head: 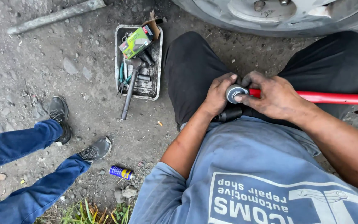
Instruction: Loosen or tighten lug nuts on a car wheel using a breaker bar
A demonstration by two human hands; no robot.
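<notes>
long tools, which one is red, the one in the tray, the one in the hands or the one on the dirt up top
The red-handled tool held in both hands, the left hand and right hand. The hammer in the tray and the bar on the dirt are grey.

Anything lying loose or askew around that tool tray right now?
Yes. A hammer hangs out of the metal tray, its handle end on the dirt. A torn green carton tilts over the rim, and a blue spray can lies on the ground.
</notes>
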